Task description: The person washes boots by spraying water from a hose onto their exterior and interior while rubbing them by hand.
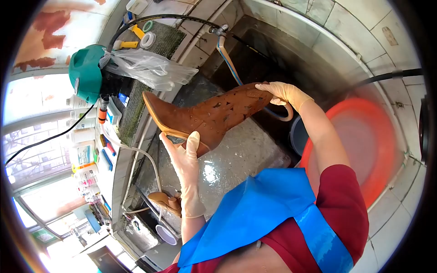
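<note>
A tall brown boot point(207, 116) with cut-out holes along its shaft is held up on its side over a wet grey slab point(255, 150). My left hand point(184, 154), in a pale rubber glove, grips the boot at the heel, thumb on the near side. At the top of the shaft, my right hand point(284, 94), gloved too, pinches the opening's edge. The toe points to the upper left. Another brown shoe point(166, 201) lies on the slab near my left wrist, partly hidden by it.
An orange-red tub point(378, 136) stands at the right, beside a dark bucket point(298, 135). A tap point(219, 31) with a hose is over the deep basin behind. On the left ledge are a green pump-like device point(85, 75), a clear plastic bag point(145, 68), brushes and bottles.
</note>
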Demonstrator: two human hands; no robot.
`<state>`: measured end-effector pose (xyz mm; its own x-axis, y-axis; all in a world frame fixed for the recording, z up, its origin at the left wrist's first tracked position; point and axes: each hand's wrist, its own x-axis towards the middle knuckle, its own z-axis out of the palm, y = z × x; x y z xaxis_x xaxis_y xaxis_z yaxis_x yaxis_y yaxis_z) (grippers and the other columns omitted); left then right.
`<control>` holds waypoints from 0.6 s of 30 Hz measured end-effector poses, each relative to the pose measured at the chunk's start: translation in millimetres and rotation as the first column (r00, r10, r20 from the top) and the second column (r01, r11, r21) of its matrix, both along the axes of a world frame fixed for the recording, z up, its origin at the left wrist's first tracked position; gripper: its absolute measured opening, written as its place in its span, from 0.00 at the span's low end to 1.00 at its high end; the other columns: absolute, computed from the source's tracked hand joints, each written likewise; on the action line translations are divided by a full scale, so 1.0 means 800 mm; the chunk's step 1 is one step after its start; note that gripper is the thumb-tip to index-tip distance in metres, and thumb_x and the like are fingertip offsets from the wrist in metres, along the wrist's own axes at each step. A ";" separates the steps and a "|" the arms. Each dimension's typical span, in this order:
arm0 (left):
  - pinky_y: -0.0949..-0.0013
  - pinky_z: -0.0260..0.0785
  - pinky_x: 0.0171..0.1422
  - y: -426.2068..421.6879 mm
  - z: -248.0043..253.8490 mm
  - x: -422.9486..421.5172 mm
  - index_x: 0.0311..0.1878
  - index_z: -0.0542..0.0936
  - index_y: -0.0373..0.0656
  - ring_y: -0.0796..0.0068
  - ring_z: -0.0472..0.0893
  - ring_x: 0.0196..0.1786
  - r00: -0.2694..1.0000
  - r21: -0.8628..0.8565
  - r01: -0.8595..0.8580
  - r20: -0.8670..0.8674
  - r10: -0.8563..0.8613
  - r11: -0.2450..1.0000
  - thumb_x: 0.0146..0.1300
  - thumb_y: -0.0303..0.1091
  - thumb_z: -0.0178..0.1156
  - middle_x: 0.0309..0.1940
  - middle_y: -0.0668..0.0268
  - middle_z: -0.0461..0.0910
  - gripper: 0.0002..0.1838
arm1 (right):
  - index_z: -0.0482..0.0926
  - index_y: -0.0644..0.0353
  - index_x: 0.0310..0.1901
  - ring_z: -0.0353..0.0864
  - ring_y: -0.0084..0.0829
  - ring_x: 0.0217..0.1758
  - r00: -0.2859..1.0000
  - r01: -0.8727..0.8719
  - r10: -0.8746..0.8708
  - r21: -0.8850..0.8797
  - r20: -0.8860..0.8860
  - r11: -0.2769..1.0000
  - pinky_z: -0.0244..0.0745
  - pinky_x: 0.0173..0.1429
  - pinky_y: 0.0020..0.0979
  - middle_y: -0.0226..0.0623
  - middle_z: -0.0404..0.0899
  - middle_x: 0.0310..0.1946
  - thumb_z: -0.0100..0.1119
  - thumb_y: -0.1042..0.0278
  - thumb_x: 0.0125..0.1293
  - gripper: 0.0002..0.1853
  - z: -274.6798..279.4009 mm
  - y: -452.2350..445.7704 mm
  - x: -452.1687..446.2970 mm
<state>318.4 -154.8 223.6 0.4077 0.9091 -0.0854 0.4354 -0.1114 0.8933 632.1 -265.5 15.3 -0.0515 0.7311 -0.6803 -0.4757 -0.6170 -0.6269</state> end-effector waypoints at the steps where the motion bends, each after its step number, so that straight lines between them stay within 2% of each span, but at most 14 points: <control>1: 0.62 0.65 0.68 -0.001 0.000 0.000 0.82 0.38 0.30 0.67 0.75 0.60 1.000 0.000 -0.001 0.004 0.001 1.000 0.68 0.49 0.71 0.59 0.53 0.76 0.60 | 0.73 0.52 0.33 0.53 0.21 0.08 1.000 -0.005 0.005 0.011 0.007 1.000 0.42 0.11 0.29 0.25 0.60 0.11 0.57 0.35 0.72 0.26 0.001 -0.001 0.001; 3: 0.63 0.60 0.73 -0.004 0.002 -0.004 0.80 0.48 0.30 0.66 0.73 0.65 0.999 -0.038 -0.053 -0.004 0.053 0.998 0.65 0.52 0.72 0.63 0.51 0.75 0.57 | 0.75 0.51 0.34 0.53 0.21 0.09 0.999 -0.026 0.026 -0.012 0.021 1.000 0.42 0.13 0.28 0.24 0.60 0.12 0.57 0.35 0.71 0.25 0.008 -0.002 0.004; 7: 0.64 0.59 0.74 0.005 -0.004 -0.024 0.79 0.51 0.29 0.67 0.73 0.67 0.999 -0.031 -0.038 -0.031 0.037 0.999 0.65 0.54 0.71 0.64 0.52 0.75 0.55 | 0.76 0.48 0.34 0.52 0.19 0.11 0.994 -0.071 0.072 -0.018 0.077 0.997 0.42 0.15 0.28 0.23 0.60 0.13 0.57 0.32 0.69 0.25 0.018 0.002 0.004; 9: 0.65 0.59 0.75 0.016 -0.013 -0.033 0.77 0.56 0.29 0.68 0.73 0.67 0.994 -0.066 0.022 0.107 -0.015 0.998 0.66 0.56 0.69 0.64 0.54 0.75 0.52 | 0.76 0.48 0.35 0.51 0.19 0.11 0.989 -0.095 0.095 -0.005 0.110 0.996 0.42 0.15 0.27 0.23 0.60 0.13 0.58 0.31 0.68 0.26 0.032 0.005 0.007; 10: 0.65 0.59 0.75 0.022 -0.017 -0.039 0.77 0.56 0.29 0.68 0.73 0.67 0.993 -0.069 0.020 0.114 -0.012 0.997 0.66 0.56 0.69 0.64 0.54 0.75 0.52 | 0.76 0.48 0.36 0.51 0.19 0.11 0.984 -0.116 0.113 0.010 0.135 0.993 0.42 0.16 0.27 0.23 0.60 0.13 0.58 0.30 0.67 0.26 0.043 0.008 0.007; 11: 0.64 0.59 0.75 0.030 -0.021 -0.046 0.77 0.58 0.30 0.68 0.73 0.68 0.985 -0.138 0.059 0.169 -0.035 0.989 0.67 0.58 0.68 0.65 0.54 0.74 0.50 | 0.78 0.48 0.41 0.49 0.19 0.11 0.984 -0.102 0.100 0.006 0.150 0.995 0.41 0.16 0.27 0.22 0.59 0.13 0.60 0.28 0.65 0.28 0.054 0.012 0.007; 12: 0.64 0.60 0.75 0.038 -0.027 -0.055 0.76 0.60 0.31 0.68 0.73 0.68 0.972 -0.204 0.100 0.228 -0.052 0.974 0.67 0.59 0.67 0.66 0.54 0.73 0.49 | 0.79 0.49 0.44 0.49 0.19 0.11 0.982 -0.119 0.113 0.028 0.150 0.993 0.41 0.16 0.26 0.21 0.58 0.14 0.60 0.28 0.65 0.29 0.074 0.015 0.008; 14: 0.60 0.61 0.76 0.060 -0.064 -0.087 0.77 0.61 0.34 0.64 0.73 0.70 0.955 -0.207 0.141 0.288 -0.078 0.968 0.70 0.58 0.65 0.69 0.55 0.71 0.46 | 0.79 0.49 0.46 0.48 0.19 0.12 0.969 -0.146 0.130 0.064 0.209 0.987 0.42 0.17 0.26 0.20 0.57 0.14 0.60 0.27 0.64 0.30 0.126 0.022 0.003; 15: 0.58 0.62 0.77 0.069 -0.081 -0.103 0.77 0.61 0.36 0.63 0.72 0.71 0.931 -0.348 0.138 0.365 -0.002 0.927 0.72 0.58 0.63 0.70 0.56 0.71 0.44 | 0.78 0.50 0.36 0.52 0.18 0.12 0.958 -0.193 0.163 0.109 0.234 0.975 0.44 0.14 0.25 0.20 0.58 0.14 0.59 0.24 0.64 0.32 0.143 0.027 0.002; 16: 0.55 0.62 0.77 0.078 -0.100 -0.116 0.78 0.62 0.38 0.61 0.72 0.72 0.900 -0.480 0.148 0.428 0.084 0.864 0.73 0.58 0.61 0.71 0.56 0.70 0.42 | 0.78 0.50 0.36 0.52 0.18 0.12 0.955 -0.199 0.169 0.106 0.245 0.974 0.44 0.14 0.25 0.20 0.58 0.14 0.59 0.24 0.64 0.32 0.158 0.033 -0.002; 17: 0.52 0.63 0.78 0.090 -0.121 -0.126 0.78 0.63 0.43 0.60 0.72 0.73 0.863 -0.545 0.195 0.491 0.122 0.816 0.73 0.60 0.60 0.72 0.59 0.71 0.41 | 0.77 0.51 0.33 0.52 0.18 0.12 0.929 -0.262 0.230 0.077 0.289 0.962 0.44 0.14 0.26 0.20 0.58 0.15 0.59 0.24 0.64 0.32 0.174 0.038 -0.008; 18: 0.52 0.63 0.78 0.098 -0.148 -0.136 0.78 0.63 0.43 0.60 0.72 0.73 0.857 -0.542 0.200 0.501 0.123 0.816 0.73 0.60 0.60 0.72 0.59 0.71 0.41 | 0.77 0.52 0.31 0.52 0.18 0.12 0.899 -0.320 0.288 0.045 0.331 0.946 0.44 0.15 0.26 0.21 0.58 0.15 0.59 0.24 0.63 0.33 0.196 0.044 -0.015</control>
